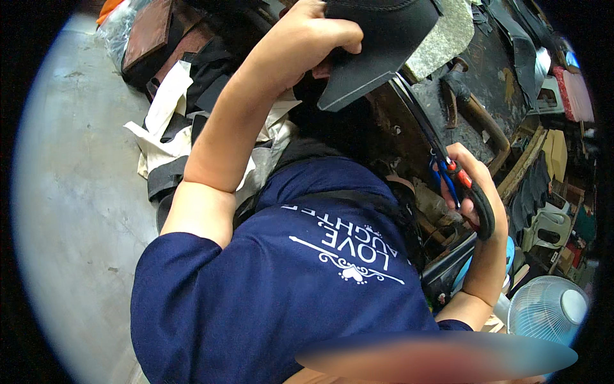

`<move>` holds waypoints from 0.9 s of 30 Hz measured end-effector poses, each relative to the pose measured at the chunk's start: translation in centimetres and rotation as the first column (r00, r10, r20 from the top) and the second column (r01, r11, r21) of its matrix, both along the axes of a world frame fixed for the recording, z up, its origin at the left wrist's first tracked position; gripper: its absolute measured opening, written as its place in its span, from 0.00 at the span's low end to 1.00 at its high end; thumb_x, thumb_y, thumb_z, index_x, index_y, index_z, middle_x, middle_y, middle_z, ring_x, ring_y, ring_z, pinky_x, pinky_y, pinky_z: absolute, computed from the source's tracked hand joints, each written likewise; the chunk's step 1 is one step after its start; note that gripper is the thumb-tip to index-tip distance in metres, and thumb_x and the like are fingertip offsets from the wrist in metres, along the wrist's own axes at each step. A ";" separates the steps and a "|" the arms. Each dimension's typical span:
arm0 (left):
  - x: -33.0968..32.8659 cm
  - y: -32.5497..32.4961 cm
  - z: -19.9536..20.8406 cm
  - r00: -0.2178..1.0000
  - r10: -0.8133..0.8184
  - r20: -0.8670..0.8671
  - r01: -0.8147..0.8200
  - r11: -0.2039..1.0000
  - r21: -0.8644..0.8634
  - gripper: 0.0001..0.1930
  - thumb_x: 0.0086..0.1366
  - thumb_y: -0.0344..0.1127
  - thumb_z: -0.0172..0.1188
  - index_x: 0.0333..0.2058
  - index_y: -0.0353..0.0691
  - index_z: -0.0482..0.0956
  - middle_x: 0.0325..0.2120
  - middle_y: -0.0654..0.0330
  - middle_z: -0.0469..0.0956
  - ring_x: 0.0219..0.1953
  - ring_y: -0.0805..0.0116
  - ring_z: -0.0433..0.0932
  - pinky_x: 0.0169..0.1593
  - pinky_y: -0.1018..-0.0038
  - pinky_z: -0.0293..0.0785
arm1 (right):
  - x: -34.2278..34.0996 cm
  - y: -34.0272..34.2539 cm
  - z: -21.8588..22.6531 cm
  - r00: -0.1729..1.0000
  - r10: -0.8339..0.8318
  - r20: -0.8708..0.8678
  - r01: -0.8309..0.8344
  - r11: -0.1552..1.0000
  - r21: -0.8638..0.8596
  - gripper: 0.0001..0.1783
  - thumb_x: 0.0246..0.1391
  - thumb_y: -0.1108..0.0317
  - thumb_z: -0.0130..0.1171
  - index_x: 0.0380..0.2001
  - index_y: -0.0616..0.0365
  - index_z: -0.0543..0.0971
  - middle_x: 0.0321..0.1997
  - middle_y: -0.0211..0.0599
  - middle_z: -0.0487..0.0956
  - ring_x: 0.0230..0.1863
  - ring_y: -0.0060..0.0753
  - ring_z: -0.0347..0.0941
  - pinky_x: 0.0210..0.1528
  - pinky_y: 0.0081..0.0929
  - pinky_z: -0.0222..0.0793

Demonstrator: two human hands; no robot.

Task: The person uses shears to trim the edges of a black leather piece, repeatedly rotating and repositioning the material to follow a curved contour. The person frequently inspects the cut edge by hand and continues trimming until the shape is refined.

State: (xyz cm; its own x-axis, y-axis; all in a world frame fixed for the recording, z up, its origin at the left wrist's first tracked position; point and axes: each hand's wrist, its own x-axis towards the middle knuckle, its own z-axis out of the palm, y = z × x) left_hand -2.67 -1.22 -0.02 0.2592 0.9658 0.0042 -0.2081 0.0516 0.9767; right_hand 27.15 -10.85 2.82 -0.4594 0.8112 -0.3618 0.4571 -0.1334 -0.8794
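Note:
My left hand (320, 35), at the top middle, is closed on a stiff black piece of leather-like material (380, 41). A line of stitching runs near its upper edge, and its lower corner points down toward me. My right hand (470, 189) is wrapped round the handles of a pair of scissors (427, 131) with black, red and blue on the grips. The long blades slant up and left, their tips at the right edge of the black piece. Whether the blades are biting into it cannot be made out. Part of the left hand is cut off by the top of the picture.
A pale stone slab (441, 45) lies on the dark worktable (495, 73), beside a hammer (483, 118) with a wooden handle. Pale and black scraps (169, 105) are heaped at the left above the grey floor (83, 192). A fan (547, 310) stands at the lower right.

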 end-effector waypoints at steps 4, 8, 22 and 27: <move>-0.6 0.6 0.3 0.989 -0.029 -0.145 0.000 0.981 -0.194 0.04 0.48 0.28 0.57 0.25 0.37 0.76 0.15 0.68 0.70 0.11 0.81 0.61 0.15 0.81 0.53 | -0.3 0.2 0.1 1.000 -0.025 0.018 0.024 1.000 0.014 0.55 0.28 0.17 0.60 0.39 0.63 0.71 0.21 0.21 0.67 0.14 0.09 0.60 0.17 0.10 0.51; -0.8 1.0 0.4 0.989 -0.096 -0.116 0.082 0.989 -0.121 0.07 0.47 0.27 0.57 0.28 0.36 0.77 0.15 0.69 0.70 0.12 0.81 0.62 0.16 0.81 0.54 | -0.5 0.2 0.3 0.999 -0.049 0.007 0.049 0.998 -0.032 0.55 0.25 0.18 0.62 0.39 0.63 0.71 0.20 0.20 0.67 0.14 0.09 0.61 0.17 0.09 0.51; -0.6 1.6 -0.3 0.995 -0.093 -0.033 0.091 0.995 -0.047 0.06 0.47 0.26 0.57 0.26 0.36 0.77 0.16 0.69 0.71 0.14 0.82 0.63 0.17 0.81 0.55 | -0.8 0.4 0.6 0.995 -0.053 -0.080 0.046 0.995 -0.086 0.56 0.28 0.17 0.59 0.37 0.65 0.72 0.14 0.19 0.67 0.12 0.09 0.62 0.14 0.08 0.53; -1.1 1.1 0.6 0.982 -0.077 -0.174 0.054 0.989 -0.135 0.04 0.48 0.27 0.56 0.25 0.36 0.77 0.16 0.69 0.72 0.16 0.81 0.64 0.20 0.81 0.56 | -0.7 0.5 0.4 0.993 -0.025 -0.113 0.008 0.988 -0.154 0.55 0.29 0.16 0.58 0.36 0.65 0.71 0.14 0.21 0.69 0.11 0.09 0.64 0.13 0.07 0.57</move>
State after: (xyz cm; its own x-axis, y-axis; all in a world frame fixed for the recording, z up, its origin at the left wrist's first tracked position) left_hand -3.74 -0.10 0.59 0.3072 0.9360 -0.1717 -0.0235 0.1878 0.9819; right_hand 26.42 -10.30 3.23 -0.4917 0.7579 -0.4288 0.3518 -0.2775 -0.8940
